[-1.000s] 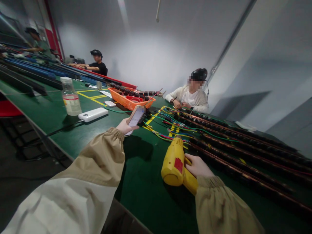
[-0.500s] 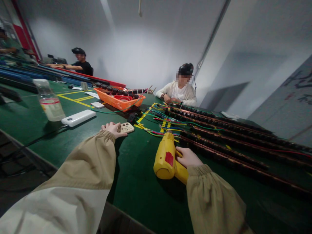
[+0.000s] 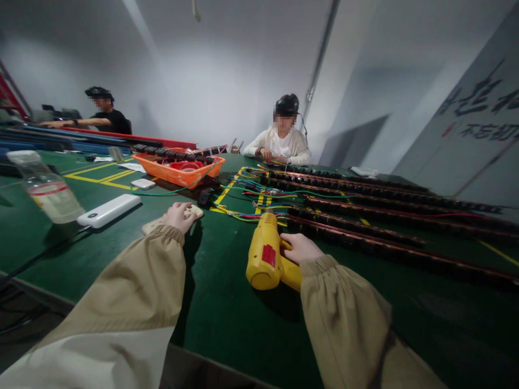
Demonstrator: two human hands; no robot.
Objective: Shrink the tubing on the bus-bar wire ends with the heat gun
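Our right hand (image 3: 300, 248) wraps the handle (image 3: 291, 274) of the heat gun (image 3: 259, 265), probably so its nozzle (image 3: 268, 220) faces the wires (image 3: 245, 218) beyond. Our left hand (image 3: 177, 217) covers the phone (image 3: 151, 225) on the table (image 3: 219, 324); whether it grips, we cannot tell.

I have a bare lane of green desk (image 3: 219, 292) between my left grip (image 3: 178, 217), which rests on the phone (image 3: 197, 212), and the heat gun (image 3: 263, 259) in my right grip (image 3: 302, 248); it runs from the near edge up to the coloured wires (image 3: 243, 217). Farther right, long black bars (image 3: 348, 237) block any low pass. The orange basket (image 3: 174, 172) stands in the way at far left, and the white power bank (image 3: 108, 210) and bottle (image 3: 57, 201) crowd the left. Open desk also lies near right, past my sleeve (image 3: 344, 308).
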